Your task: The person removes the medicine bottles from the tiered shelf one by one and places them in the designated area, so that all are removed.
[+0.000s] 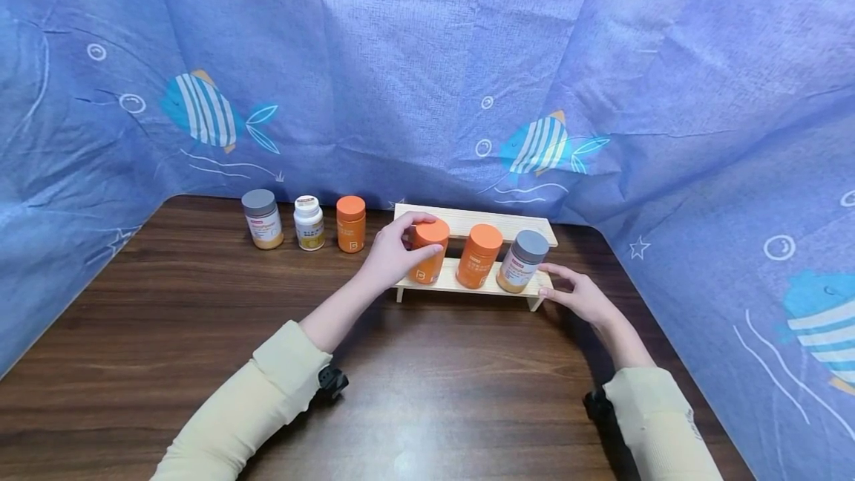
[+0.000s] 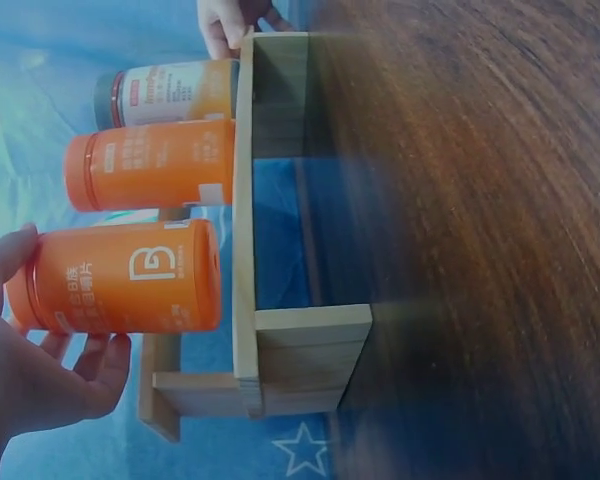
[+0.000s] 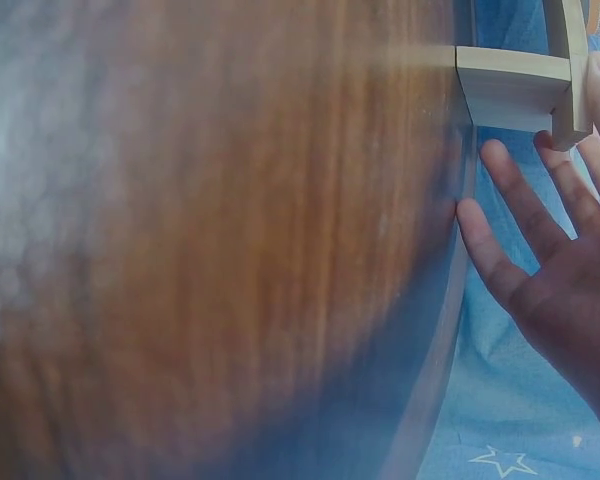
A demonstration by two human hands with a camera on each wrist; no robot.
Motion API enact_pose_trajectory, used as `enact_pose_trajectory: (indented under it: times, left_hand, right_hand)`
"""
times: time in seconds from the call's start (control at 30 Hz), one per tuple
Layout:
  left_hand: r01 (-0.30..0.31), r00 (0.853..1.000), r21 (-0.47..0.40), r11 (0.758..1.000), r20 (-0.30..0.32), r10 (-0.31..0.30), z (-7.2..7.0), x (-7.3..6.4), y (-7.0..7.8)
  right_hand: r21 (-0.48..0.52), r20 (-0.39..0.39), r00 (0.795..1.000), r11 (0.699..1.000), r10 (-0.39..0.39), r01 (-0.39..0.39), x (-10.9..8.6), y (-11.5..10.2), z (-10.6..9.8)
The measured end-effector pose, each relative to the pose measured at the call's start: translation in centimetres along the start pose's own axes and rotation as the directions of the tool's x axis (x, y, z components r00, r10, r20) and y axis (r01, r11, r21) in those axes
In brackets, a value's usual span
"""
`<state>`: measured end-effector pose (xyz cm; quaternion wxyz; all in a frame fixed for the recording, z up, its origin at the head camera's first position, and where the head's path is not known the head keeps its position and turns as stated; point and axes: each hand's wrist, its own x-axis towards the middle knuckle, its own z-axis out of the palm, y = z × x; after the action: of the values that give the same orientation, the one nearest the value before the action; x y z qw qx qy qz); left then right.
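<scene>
- Wooden rack (image 1: 467, 282): far right of table, rigid, light; right hand (image 1: 580, 295) flat, fingers straight against its right end.
- Orange bottle (image 1: 427, 251): left on lower shelf; left hand (image 1: 394, 252) curled around cap. Smooth plastic, probably light; hold by the body.

Upright orange bottle (image 1: 427, 260) on wooden rack's (image 1: 467, 284) lower step, seemingly capped.

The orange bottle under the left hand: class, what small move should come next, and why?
Probably loosen the left hand and lift it away: the orange bottle already stands upright on the wooden rack beside two others, while the right hand steadies the rack's end.
</scene>
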<state>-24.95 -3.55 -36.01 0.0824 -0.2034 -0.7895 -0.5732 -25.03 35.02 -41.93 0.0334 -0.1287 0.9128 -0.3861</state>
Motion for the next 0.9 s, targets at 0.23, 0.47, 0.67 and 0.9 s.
enact_pose_trajectory:
  times: [0.23,0.47,0.67,0.9]
  left_hand:
    - [0.036,0.999,0.014,0.999,-0.024,-0.036,-1.0,-0.6,0.8]
    - [0.038,0.999,-0.019,0.999,-0.029,-0.038,-2.1,-1.1,0.9]
    - [0.021,0.999,-0.004,1.0,-0.049,-0.021,-3.3,-1.6,0.8]
    - [0.047,0.997,0.028,0.998,-0.068,-0.045,-4.9,-2.1,0.6]
  right_hand:
    - [-0.009,-0.009,1.0,1.0,-0.006,0.006,-0.1,0.1,-0.1]
    - [-0.02,-0.011,1.0,1.0,-0.013,0.013,-0.1,0.3,-0.1]
    - [-0.017,-0.006,1.0,1.0,-0.014,0.014,0.0,0.2,0.0]
    - [-0.01,-0.003,1.0,1.0,-0.003,0.003,0.1,0.2,0.0]
